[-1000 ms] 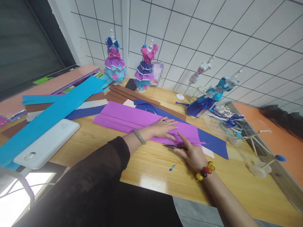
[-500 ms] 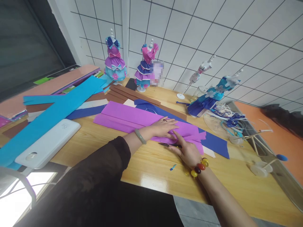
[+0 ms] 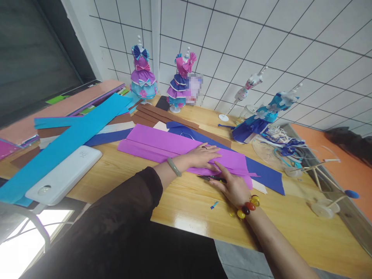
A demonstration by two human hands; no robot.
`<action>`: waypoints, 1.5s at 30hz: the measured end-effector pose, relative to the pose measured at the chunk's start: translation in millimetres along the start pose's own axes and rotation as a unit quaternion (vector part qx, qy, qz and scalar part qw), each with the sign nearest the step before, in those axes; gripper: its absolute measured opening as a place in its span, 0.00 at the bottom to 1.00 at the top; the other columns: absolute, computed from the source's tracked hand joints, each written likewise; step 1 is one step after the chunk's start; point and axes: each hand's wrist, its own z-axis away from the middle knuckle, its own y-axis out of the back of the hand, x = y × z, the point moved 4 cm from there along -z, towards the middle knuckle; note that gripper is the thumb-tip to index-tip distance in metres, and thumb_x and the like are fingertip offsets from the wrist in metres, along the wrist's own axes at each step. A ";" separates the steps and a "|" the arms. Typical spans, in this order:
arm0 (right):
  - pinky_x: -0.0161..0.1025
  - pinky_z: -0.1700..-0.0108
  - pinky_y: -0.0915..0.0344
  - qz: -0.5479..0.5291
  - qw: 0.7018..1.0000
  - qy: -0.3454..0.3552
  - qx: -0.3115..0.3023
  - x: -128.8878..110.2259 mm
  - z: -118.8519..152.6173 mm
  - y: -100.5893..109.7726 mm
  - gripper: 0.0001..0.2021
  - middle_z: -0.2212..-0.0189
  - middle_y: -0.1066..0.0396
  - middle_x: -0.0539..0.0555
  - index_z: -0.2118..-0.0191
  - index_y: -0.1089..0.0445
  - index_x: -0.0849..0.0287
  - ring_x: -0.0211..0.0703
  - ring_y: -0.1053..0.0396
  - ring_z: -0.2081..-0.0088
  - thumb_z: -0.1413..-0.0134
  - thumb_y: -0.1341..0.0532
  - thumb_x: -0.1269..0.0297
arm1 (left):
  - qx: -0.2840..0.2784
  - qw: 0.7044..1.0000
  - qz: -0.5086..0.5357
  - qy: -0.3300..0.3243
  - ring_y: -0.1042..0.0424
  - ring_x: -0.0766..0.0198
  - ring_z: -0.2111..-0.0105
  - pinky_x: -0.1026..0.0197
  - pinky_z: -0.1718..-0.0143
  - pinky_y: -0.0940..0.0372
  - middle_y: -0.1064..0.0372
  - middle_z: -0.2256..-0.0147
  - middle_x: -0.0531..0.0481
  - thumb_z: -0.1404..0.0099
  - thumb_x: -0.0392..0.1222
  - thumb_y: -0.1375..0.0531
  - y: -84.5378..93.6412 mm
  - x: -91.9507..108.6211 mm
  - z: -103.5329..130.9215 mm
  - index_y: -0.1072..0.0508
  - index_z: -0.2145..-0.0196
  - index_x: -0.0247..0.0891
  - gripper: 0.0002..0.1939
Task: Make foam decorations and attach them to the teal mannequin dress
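Observation:
A long sheet of purple crepe paper (image 3: 157, 140) lies across the wooden table, with a fold or cut line running along its length. My left hand (image 3: 203, 155) rests flat on it, fingers stretched out to the right. Close by, my right hand (image 3: 236, 190) holds black scissors (image 3: 211, 178) whose tip points left along the paper's near edge. The handle is mostly hidden in the palm, and its index finger touches the purple paper. Beneath the purple sheet, a dark blue paper strip (image 3: 269, 177) sticks out at the right, beside a small white piece (image 3: 259, 186).
At left lie a bright blue strip (image 3: 72, 131) and a white power bank (image 3: 65, 174). Small dress forms in paper dresses (image 3: 143, 77) stand along the back wall. Paper scraps (image 3: 286, 145) and wooden sticks (image 3: 315, 174) are at right. A tiny blue scrap (image 3: 214, 205) lies in front.
The loose narrow purple strip at the paper's right end has dropped and lies flatter. Both hands stay in nearly the same place; the view has shifted slightly.

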 end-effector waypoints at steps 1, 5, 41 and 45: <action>0.41 0.70 0.33 -0.003 1.000 -0.002 -0.004 -0.5 0.4 0.5 0.31 0.64 0.26 0.58 0.41 0.51 0.60 0.51 0.27 0.67 0.47 0.48 0.50 | 0.001 1.000 -0.001 0.001 0.59 0.62 0.40 0.55 0.42 0.65 0.56 0.40 0.51 0.42 0.58 0.49 -0.3 0.2 -0.3 0.44 0.45 0.45 0.29; 0.42 0.69 0.32 -0.004 1.000 -0.021 -0.008 -0.1 2.5 2.3 0.31 0.64 0.26 0.58 0.41 0.51 0.59 0.51 0.27 0.66 0.47 0.48 0.49 | 0.005 1.000 -0.006 0.013 0.59 0.61 0.40 0.54 0.42 0.66 0.56 0.40 0.51 0.42 0.59 0.50 -3.3 0.4 -2.8 0.43 0.45 0.46 0.29; 0.42 0.70 0.33 -0.025 0.999 -0.016 -0.017 -12.8 -8.1 -1.2 0.31 0.68 0.25 0.58 0.41 0.51 0.60 0.51 0.27 0.68 0.47 0.48 0.48 | 0.000 1.000 -0.007 0.013 0.59 0.63 0.40 0.54 0.42 0.66 0.56 0.40 0.50 0.40 0.56 0.51 -3.9 -0.6 -2.2 0.44 0.45 0.45 0.27; 0.41 0.73 0.34 -0.029 0.998 -0.039 -0.036 -13.6 3.5 6.6 0.32 0.72 0.25 0.55 0.41 0.52 0.58 0.50 0.27 0.71 0.48 0.48 0.48 | 0.003 1.000 -0.012 0.006 0.58 0.60 0.40 0.53 0.42 0.66 0.56 0.40 0.49 0.40 0.56 0.50 -4.0 0.0 -2.9 0.44 0.45 0.44 0.27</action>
